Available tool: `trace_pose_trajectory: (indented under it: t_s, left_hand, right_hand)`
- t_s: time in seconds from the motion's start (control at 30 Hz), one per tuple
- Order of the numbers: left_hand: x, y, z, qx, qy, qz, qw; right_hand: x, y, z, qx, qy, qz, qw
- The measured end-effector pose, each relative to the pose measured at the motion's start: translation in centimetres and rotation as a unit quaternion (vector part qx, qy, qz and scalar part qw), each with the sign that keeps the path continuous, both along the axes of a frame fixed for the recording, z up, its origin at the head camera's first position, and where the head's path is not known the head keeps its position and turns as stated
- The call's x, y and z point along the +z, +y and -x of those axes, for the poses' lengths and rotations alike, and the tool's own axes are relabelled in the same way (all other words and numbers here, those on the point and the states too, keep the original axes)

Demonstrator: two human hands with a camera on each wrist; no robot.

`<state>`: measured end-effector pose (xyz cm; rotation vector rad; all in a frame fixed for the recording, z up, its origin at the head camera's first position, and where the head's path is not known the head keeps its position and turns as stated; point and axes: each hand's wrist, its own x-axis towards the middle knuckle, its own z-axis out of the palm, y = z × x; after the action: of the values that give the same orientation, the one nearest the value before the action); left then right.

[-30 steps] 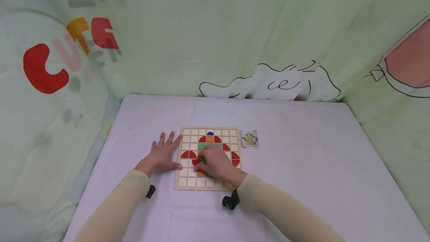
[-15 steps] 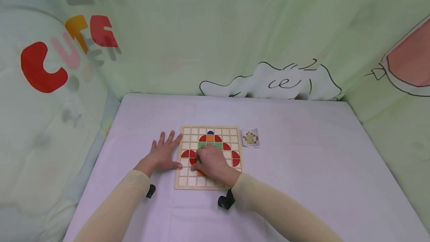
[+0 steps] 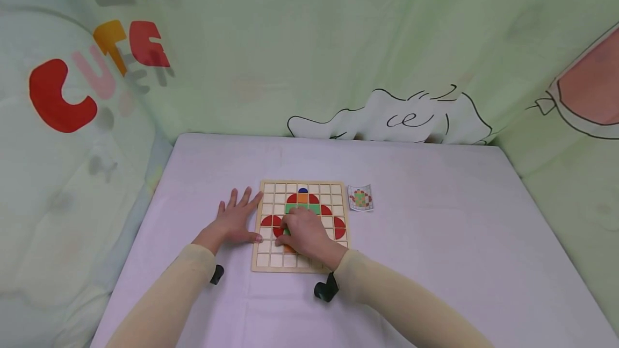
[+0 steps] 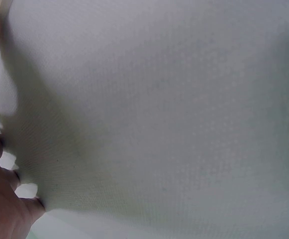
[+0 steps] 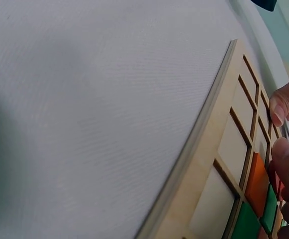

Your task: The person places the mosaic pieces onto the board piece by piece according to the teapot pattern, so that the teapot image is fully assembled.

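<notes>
A wooden grid board [image 3: 269, 259] lies on the table with coloured tiles in its cells. My left hand [image 3: 234, 223] is spread flat at its left side, thumb and a fingertip touching the frame. Over the board's lower middle, my right hand [image 3: 309, 232] bends its fingers, thumb and forefinger either side of a red quarter-circle tile [image 3: 278, 232]. That hand hides several tiles. Red, green and orange tiles and a blue half-round tile [image 3: 302, 190] sit around it. In the right wrist view, an orange tile [image 5: 256, 184] lies beside the thumb [image 5: 285, 149].
A small pattern card [image 3: 360, 198] lies right of the board. Pale cloth covers the table [image 3: 435, 219]. Printed green curtains [image 3: 242, 69] hang behind and at the sides. A dark camera mount [image 3: 326, 288] is strapped below the right wrist.
My right hand has shifted slightly left, and the red quarter-circle tile now sits more squarely in its cell. The left hand stays in place. Little differs over the last half second.
</notes>
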<state>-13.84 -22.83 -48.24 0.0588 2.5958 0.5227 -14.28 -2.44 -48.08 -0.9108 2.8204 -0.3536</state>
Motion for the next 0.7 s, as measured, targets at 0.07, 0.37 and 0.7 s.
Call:
trace_pose_trajectory:
  t_s: [0.07, 0.37, 0.7]
  left_hand:
    - [-0.03, -0.02, 0.01, 0.000, 0.000, -0.001, 1.0000]
    - [-0.12, -0.05, 0.03, 0.000, 0.001, -0.001, 1.0000]
    - [-0.01, 0.03, 0.04, 0.001, 0.003, 0.001, 1.0000]
  right_hand:
    - [0.03, 0.02, -0.03, 0.001, 0.003, 0.003, 1.0000]
    - [0.18, -0.15, 0.04, -0.010, 0.006, 0.004, 0.9999]
    - [0.05, -0.15, 0.19, -0.010, 0.002, 0.008, 0.9999]
